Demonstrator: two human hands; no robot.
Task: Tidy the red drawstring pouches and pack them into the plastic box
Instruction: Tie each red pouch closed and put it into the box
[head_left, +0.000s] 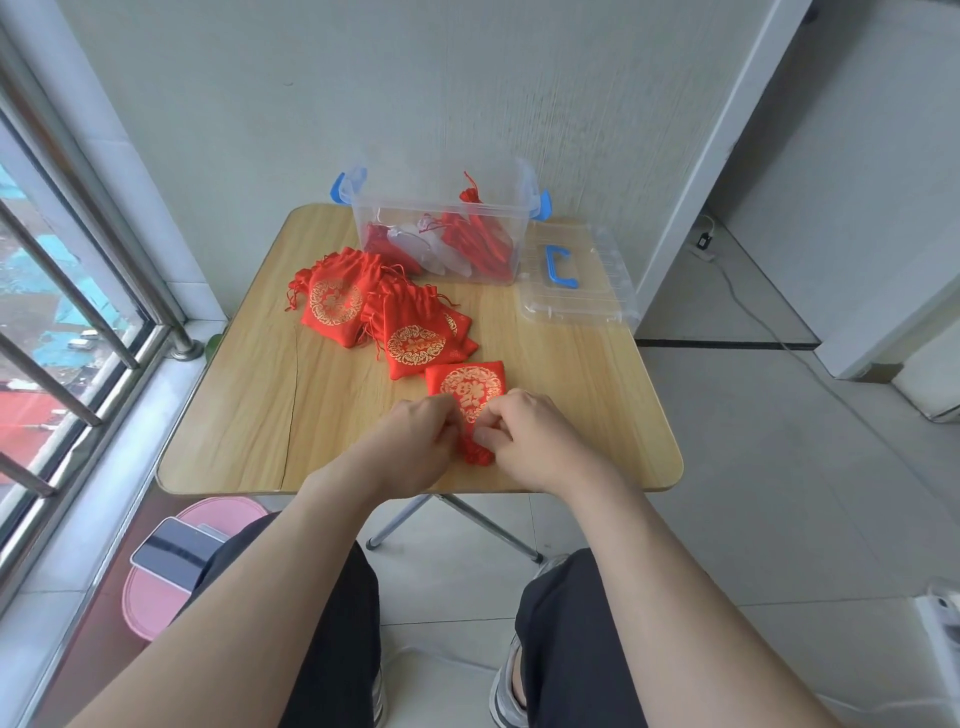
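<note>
A red drawstring pouch (467, 387) with a gold emblem lies near the front of the wooden table (249, 415), its gathered mouth toward me. My left hand (415, 441) and my right hand (530, 436) both pinch that mouth end from either side. Behind it a loose pile of red pouches (384, 312) with gold circles sprawls across the table's middle. The clear plastic box (441, 208) with blue latches stands at the far edge and holds several red pouches leaning at its right side, plus some pale ones.
The box's clear lid (571, 306) with a blue handle lies at the table's far right. A window with metal bars (62, 291) runs along the left. A pink stool (156, 597) carrying a phone (176, 553) sits at my left knee.
</note>
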